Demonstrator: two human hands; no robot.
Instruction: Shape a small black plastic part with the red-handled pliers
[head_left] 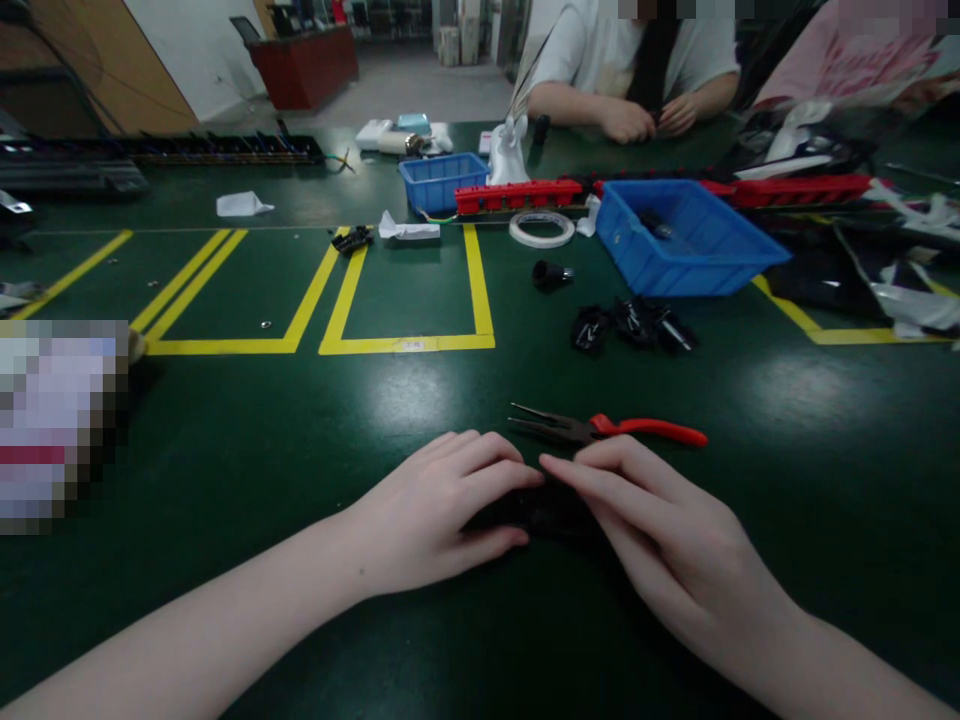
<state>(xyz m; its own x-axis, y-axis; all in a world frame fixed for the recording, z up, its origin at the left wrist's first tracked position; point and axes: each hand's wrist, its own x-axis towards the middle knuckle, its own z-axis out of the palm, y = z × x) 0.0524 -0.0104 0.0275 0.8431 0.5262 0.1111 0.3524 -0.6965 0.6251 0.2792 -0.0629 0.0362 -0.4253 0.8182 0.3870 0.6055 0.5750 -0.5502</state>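
Between my hands, low over the green tabletop, is a dark black object (551, 508), partly covered by my fingers; its kind I cannot make out. My left hand (457, 505) curls round its left end, thumb below and fingers above. From the right, my right hand (667, 530) closes on the other end, its index finger stretched along the top. Just beyond my fingers lie needle-nose pliers (577, 428) with red handles, jaws pointing left and slightly apart. Several small black plastic-wrapped pieces (634, 322) sit farther back, with a black cylindrical part (551, 273) behind them.
A large blue bin (690, 250) and a smaller blue bin (442, 180) stand farther back beside a red slotted strip (517, 195). A roll of white tape (541, 230) lies between. Yellow tape lines (409, 346) mark the table. Across it sits a person (637, 90).
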